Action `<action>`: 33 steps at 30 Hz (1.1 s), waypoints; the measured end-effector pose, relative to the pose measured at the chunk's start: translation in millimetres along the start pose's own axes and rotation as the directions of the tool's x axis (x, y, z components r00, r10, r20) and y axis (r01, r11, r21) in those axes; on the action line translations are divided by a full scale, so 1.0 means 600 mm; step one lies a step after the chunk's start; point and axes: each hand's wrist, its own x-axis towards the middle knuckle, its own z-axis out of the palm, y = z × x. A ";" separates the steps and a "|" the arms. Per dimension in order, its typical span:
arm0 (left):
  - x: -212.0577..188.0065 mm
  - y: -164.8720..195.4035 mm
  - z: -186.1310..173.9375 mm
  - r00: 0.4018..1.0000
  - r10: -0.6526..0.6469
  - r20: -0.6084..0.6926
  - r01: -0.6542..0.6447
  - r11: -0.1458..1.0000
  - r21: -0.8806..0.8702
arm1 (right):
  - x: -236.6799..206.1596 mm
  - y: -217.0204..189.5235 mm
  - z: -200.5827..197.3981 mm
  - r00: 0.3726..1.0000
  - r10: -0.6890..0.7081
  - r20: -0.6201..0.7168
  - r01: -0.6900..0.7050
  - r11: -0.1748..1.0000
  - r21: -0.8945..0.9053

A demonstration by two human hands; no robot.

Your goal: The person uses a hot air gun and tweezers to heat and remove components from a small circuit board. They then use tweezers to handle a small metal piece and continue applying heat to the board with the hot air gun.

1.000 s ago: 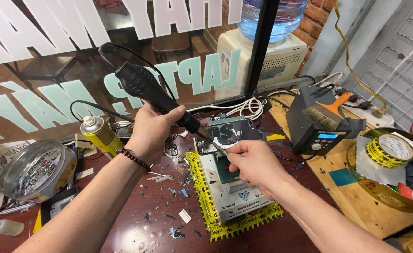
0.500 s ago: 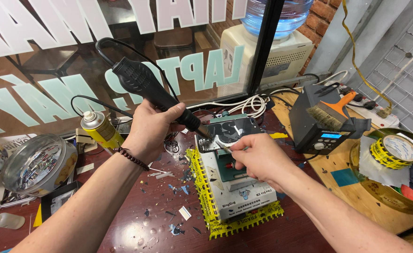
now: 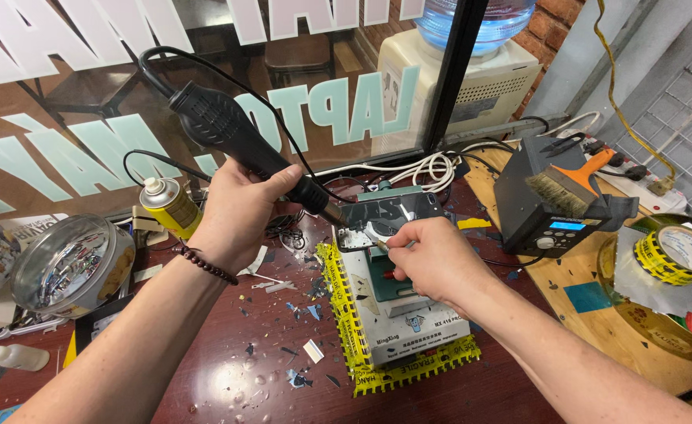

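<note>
Near the worktop's back edge, one small circuit board sits atop a white heating platform, between both hands. Left hand grips one black hot-air handpiece, its nozzle over the board; right hand pinches one thin tool touching it

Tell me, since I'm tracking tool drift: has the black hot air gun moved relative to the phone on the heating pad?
No. The hot air gun in the left hand stays aimed at the phone, as before.

Yellow spray can, brush, tape roll, water bottle.
</note>
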 end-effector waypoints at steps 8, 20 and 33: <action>0.011 -0.019 0.024 1.000 0.004 0.017 -0.004 1.000 0.010 | 0.011 0.040 0.002 0.999 -0.035 0.010 0.034 0.999 0.039; 0.010 0.001 -0.002 1.000 -0.011 -0.016 0.011 1.000 0.010 | -0.009 0.041 -0.024 0.993 0.062 0.099 -0.089 0.954 0.287; -0.053 0.001 -0.137 0.976 -0.185 -0.119 0.193 0.979 0.062 | -0.023 0.026 -0.009 0.993 0.063 0.104 -0.080 0.983 0.168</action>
